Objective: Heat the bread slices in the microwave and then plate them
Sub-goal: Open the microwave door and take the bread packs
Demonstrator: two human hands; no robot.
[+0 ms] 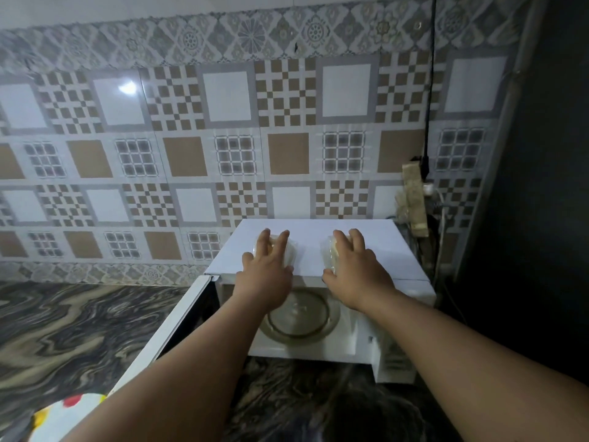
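A white microwave (376,250) stands on the counter with its door (165,333) swung open to the left. Inside lies a round glass turntable (302,317) with nothing on it. Two plastic-wrapped bread slices lie on the microwave's top. My left hand (266,266) covers the left wrapped slice (291,252), fingers spread over it. My right hand (353,266) rests on the right wrapped slice (330,252) the same way. Most of each slice is hidden under the hand.
A dark marbled counter (63,323) runs to the left and front. A patterned tiled wall (191,138) stands behind. At right, a power strip (414,199) with a black cable hangs beside a dark wall. A white floral plate (63,416) shows at bottom left.
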